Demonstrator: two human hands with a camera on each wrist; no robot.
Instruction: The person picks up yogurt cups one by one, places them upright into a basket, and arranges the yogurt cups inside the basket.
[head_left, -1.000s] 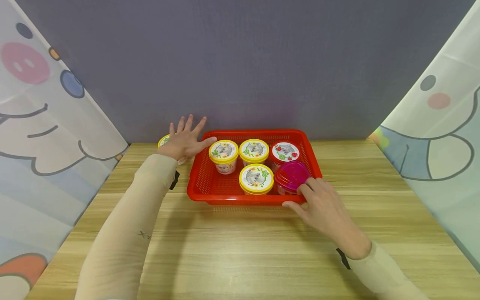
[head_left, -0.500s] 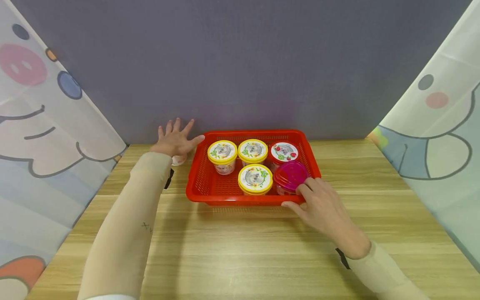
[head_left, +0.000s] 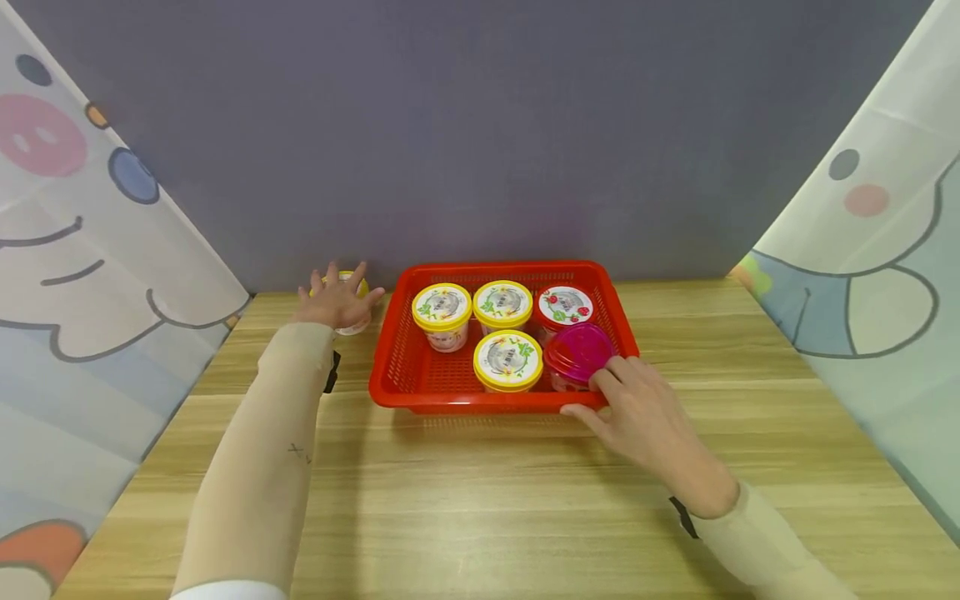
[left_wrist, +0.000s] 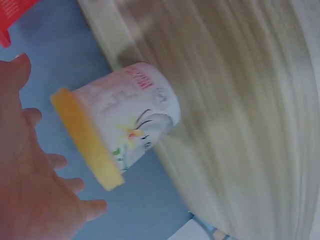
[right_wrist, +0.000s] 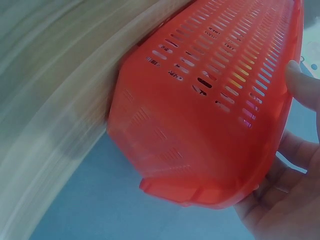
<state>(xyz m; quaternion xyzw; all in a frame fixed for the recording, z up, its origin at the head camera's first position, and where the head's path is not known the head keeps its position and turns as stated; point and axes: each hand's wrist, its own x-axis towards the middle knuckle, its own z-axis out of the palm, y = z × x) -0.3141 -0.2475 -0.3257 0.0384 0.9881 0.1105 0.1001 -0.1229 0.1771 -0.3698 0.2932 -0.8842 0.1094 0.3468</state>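
Observation:
My left hand (head_left: 335, 305) is over a yellow-lidded tub (left_wrist: 125, 115) standing on the table, left of the red basket. Its fingers are spread and straight, partly hiding the lid in the head view. The left wrist view has the fingertips beside the yellow lid. My right hand (head_left: 637, 417) grips the front right corner of the red plastic basket (head_left: 442, 402), thumb outside the rim and fingers over it. Inside the basket are three yellow-lidded tubs (head_left: 508, 360), a tub with a white, red-edged lid (head_left: 566, 307), and a magenta-lidded tub (head_left: 579, 352) by my right fingers.
The wooden table (head_left: 465, 508) stretches in front of the basket and to both sides. A grey wall (head_left: 480, 142) rises right behind the basket. Cartoon-printed curtains (head_left: 60, 283) hang on both sides.
My left hand has moved left and down from beside the basket's rim to over the outside tub, fingers still spread. The right hand keeps its hold on the basket corner.

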